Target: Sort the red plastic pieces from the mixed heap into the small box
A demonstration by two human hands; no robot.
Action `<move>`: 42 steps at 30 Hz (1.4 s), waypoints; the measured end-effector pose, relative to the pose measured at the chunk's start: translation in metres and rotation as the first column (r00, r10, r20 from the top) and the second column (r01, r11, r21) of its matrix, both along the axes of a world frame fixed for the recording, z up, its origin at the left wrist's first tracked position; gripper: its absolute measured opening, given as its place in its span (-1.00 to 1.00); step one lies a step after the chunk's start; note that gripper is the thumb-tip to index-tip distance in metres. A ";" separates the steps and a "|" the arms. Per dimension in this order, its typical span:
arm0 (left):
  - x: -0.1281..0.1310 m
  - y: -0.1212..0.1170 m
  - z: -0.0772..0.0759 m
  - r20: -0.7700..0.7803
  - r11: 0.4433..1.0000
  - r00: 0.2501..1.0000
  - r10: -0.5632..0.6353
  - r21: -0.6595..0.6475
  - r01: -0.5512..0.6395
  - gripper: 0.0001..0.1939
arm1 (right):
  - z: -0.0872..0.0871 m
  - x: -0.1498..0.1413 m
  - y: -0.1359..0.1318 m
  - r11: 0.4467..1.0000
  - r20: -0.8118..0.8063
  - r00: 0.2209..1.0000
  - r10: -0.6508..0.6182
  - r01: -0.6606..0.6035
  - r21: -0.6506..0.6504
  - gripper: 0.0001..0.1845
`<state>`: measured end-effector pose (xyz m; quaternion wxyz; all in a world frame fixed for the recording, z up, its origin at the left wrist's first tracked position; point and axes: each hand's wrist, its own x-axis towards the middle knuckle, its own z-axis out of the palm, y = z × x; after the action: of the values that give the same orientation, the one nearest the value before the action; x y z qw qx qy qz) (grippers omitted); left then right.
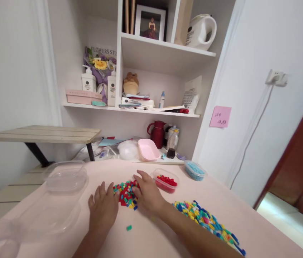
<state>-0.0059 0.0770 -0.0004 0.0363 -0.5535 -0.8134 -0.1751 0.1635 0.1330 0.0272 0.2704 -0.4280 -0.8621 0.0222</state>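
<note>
A small pile of mixed plastic building pieces (126,195), many of them red, lies on the pink tabletop between my hands. My left hand (103,206) rests at the pile's left side, fingers spread and fingertips by the pieces. Over its right edge reaches my right hand (150,195), thumb and fingers apart, its tips partly hiding some red pieces. Neither hand visibly holds anything. Just behind my right hand stands a clear tub (166,181) of red pieces. One loose green piece (129,227) lies nearer to me.
A larger multicoloured pile (207,222) spreads along the right, partly behind my right forearm. A tub of light-blue pieces (194,170) sits at the back right. Clear plastic containers (67,179) lie on the left. Behind the table are a pink tray (148,149) and a red jug (157,134).
</note>
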 end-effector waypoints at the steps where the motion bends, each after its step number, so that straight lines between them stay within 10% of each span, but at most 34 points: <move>1: 0.001 -0.001 0.000 -0.007 1.000 1.000 -0.001 -0.006 0.001 -0.47 | -0.007 -0.006 0.003 1.000 0.011 1.000 -0.015 0.015 0.001 -0.52; 6: 0.001 -0.001 -0.001 -0.009 0.999 1.000 -0.016 -0.031 0.016 -0.45 | -0.028 -0.010 0.026 0.977 0.077 0.978 -0.192 0.198 -0.074 -0.56; 19: -0.002 0.002 -0.004 0.026 0.991 0.991 -0.131 0.019 0.130 -0.44 | -0.021 -0.022 0.042 0.972 0.038 0.999 -0.003 0.011 -0.233 -0.60; 31: 0.004 -0.018 -0.004 0.117 0.900 0.896 -0.428 -0.040 0.435 -0.41 | -0.029 -0.016 -0.001 0.941 -0.073 0.976 0.207 -0.219 -0.259 -0.63; 42: 0.027 -0.049 0.009 0.282 0.889 0.849 -0.447 0.036 0.456 -0.44 | -0.016 0.018 -0.044 0.905 -0.114 0.940 0.322 -0.341 -0.256 -0.63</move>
<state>0.0210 0.0275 0.0083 -0.1314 -0.6987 -0.6601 -0.2426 0.1817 0.0894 0.0109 0.2309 -0.3071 -0.9012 0.2005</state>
